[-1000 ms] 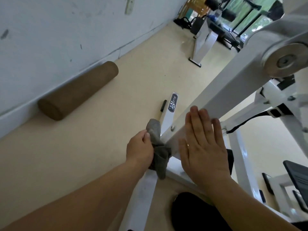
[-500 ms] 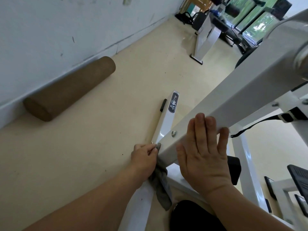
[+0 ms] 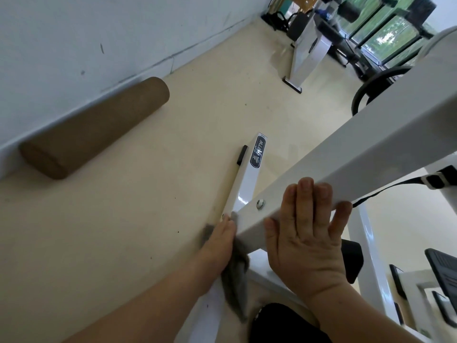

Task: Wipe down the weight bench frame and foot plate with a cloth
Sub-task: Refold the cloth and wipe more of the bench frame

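A white bench frame fills the right side: a thick sloping beam (image 3: 366, 154) meets a flat floor bar (image 3: 249, 177) that carries a dark logo sticker. My left hand (image 3: 217, 246) presses a grey cloth (image 3: 235, 280) against the floor bar, right at the joint under the beam. Most of the cloth hangs below my palm; a bit shows by my fingertips. My right hand (image 3: 306, 231) lies flat on the lower end of the sloping beam, fingers straight and spread, beside a bolt (image 3: 260, 203).
A brown foam roller (image 3: 94, 127) lies on the beige floor along the white wall at left. More white frame bars (image 3: 371, 256) and black pads (image 3: 445, 271) stand at lower right. Other gym machines (image 3: 306, 48) stand at the far end by the windows.
My left hand has slid the cloth from upright against the joint down onto the floor bar and a little forward. My right hand has stayed flat on the beam.
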Demonstrator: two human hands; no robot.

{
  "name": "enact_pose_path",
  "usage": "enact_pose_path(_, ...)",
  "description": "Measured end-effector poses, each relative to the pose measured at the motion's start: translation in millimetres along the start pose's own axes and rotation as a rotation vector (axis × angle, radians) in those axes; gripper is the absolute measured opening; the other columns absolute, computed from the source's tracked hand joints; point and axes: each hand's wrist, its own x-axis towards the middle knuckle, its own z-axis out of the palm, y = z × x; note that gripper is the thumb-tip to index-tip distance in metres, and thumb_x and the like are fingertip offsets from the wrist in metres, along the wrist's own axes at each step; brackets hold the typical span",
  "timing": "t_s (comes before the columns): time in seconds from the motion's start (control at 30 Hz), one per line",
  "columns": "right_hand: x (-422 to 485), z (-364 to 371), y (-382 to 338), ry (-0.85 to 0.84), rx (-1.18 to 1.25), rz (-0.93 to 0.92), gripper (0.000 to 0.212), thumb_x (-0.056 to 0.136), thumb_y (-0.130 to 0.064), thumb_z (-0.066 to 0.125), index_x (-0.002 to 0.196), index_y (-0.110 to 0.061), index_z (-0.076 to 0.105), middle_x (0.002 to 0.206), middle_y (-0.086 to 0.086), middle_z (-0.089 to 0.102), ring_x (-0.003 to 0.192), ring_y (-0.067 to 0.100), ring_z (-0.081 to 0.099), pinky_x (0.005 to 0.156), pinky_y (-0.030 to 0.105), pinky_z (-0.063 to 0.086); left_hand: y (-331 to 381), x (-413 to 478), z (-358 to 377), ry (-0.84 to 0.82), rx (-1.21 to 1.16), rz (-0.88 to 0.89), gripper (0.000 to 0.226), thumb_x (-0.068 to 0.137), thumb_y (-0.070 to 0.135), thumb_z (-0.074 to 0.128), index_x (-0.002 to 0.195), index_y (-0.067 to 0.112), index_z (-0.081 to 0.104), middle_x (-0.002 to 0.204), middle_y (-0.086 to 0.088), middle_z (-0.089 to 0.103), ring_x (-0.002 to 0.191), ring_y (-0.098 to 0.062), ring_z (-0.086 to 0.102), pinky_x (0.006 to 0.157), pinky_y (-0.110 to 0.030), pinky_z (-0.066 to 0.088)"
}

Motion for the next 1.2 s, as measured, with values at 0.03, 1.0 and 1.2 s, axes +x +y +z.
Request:
enact_pose_path(0.03,0.7,0.0,-0.1,0.004,0.0,-0.002,0.087,0.097,-0.034,0.05,0.161,0.0,0.002,0.17,0.013,-0.014,0.157,0.033,-0.011,0.124,0.057,-0.01,-0.2,4.5,-3.0,-0.013,0.056,-0.061,0.065,0.107,0.061,0.029,0.161,0.024,0.03,0.163,0.008,0.025,0.155,-0.013,0.017,0.129,-0.039,0.014)
enact_pose_path(1.0,0.0,-4.1,-2.8,-0.084,-0.025,-0.012,0.083,0.097,-0.036,0.044,0.161,0.0,0.004,0.169,0.016,-0.013,0.156,0.037,-0.013,0.123,0.059,-0.011,63.6,-24.5,28.9,-0.009,-0.159,0.145,0.058,0.103,0.053,0.038,0.158,0.037,0.035,0.166,0.014,0.029,0.153,-0.006,0.024,0.128,-0.038,0.017)
enact_pose_path(1.2,6.6,-56.8,3.1,-0.225,0.229,-0.012,0.072,0.1,-0.028,0.039,0.162,-0.003,0.013,0.171,0.014,0.005,0.158,0.032,0.005,0.127,0.055,0.006,76.4,-37.9,19.5,-0.169,-0.405,-0.007,0.03,0.108,0.048,0.039,0.137,0.052,0.048,0.149,0.004,0.051,0.132,-0.016,0.053,0.1,-0.032,0.052)
